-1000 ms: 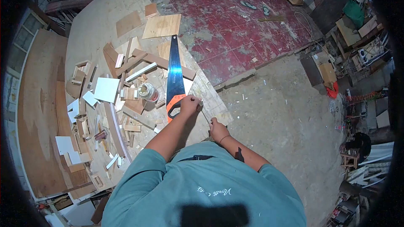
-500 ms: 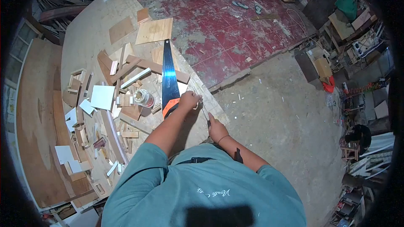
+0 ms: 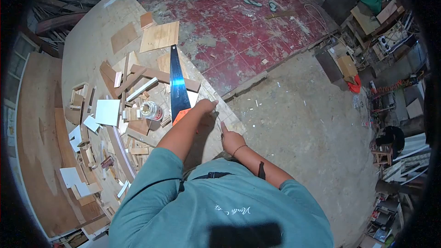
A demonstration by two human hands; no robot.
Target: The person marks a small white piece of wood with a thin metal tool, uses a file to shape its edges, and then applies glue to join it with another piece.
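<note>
My left hand (image 3: 206, 106) is closed in a pinch over the right edge of the wooden worktable (image 3: 229, 121). Lower and to the right, my right hand (image 3: 233, 142) has its fingers curled, with one digit stretched forward along the edge. Something thin seems to lie between the two hands, too small to make out. A handsaw (image 3: 178, 87) with a dark blade and orange handle lies just left of my left hand; my forearm covers part of its handle. A glass jar (image 3: 152, 110) stands farther left.
Wood offcuts (image 3: 135, 81), a white square panel (image 3: 107, 112) and small wooden pieces crowd the table's left side. A flat board (image 3: 160, 36) lies near the far end. Beyond the right edge is concrete floor (image 3: 294, 124), with red tiles (image 3: 229, 27) farther off.
The view has shifted slightly. My left hand has turned, its fingertips now pointing right along the table edge. My right hand sits slightly lower, one digit pointing forward. The saw stays lying there.
</note>
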